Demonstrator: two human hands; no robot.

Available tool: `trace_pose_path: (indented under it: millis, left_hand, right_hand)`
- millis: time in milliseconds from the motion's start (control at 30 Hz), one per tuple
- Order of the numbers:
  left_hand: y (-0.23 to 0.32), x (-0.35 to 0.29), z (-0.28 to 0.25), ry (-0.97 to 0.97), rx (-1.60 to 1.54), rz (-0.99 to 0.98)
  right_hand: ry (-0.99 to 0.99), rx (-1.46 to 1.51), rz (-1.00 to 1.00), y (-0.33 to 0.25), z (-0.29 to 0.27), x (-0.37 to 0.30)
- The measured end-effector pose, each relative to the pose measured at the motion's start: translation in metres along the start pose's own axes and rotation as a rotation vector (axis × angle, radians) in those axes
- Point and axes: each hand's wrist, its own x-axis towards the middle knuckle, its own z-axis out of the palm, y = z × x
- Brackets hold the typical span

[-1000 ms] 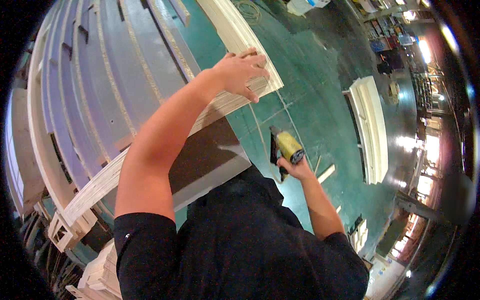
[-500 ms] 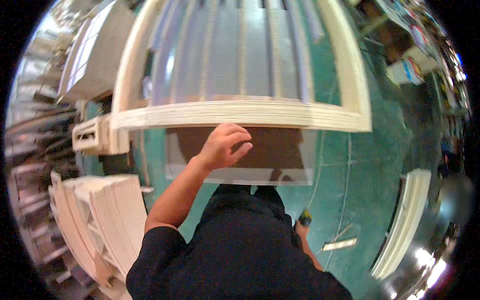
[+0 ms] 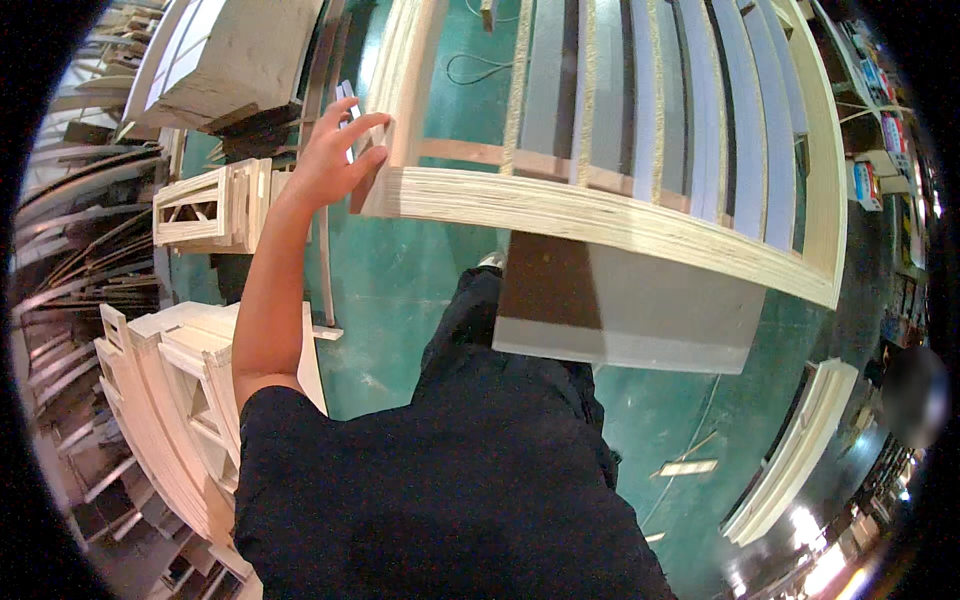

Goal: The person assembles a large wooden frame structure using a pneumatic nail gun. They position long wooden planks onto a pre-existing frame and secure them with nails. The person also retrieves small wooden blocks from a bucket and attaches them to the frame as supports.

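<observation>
Reaching to the near left corner of a pale wooden frame (image 3: 560, 213), the left grip (image 3: 332, 158) is held with fingers and thumb apart, just outside the left rail. The thumb and forefinger are pointed right, toward the corner; whether the wood is touched cannot be told. From this grip, the frame is extended to the right along its near rail and away to the far side along its left rail. The right grip is hidden from sight, so its state cannot be told. Within the frame's outline, long grey-blue strips (image 3: 620, 100) are laid side by side from near to far, and beneath the near rail a grey panel (image 3: 665, 305) is seen jutting toward the person, partly shaded on its left. Farther left, an openwork wooden piece (image 3: 190, 208) is placed, with larger wooden assemblies (image 3: 185, 420) nearer. On the green floor (image 3: 400, 270), pale boards (image 3: 800, 450) are laid at the near right.
</observation>
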Motion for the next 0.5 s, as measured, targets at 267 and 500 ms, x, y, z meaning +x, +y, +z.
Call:
trace_pose_path:
  millis: [267, 500]
  left_hand:
    - [-0.011, -0.016, -0.005, -0.102, 0.012, 0.408]
    - [-0.013, -0.002, 0.002, -0.254, 0.041, 0.711]
  right_hand:
    - [0.127, 0.537, -0.093, -0.241, 0.059, -0.105]
    - [0.193, 0.293, -0.288, -0.234, 0.178, -0.112]
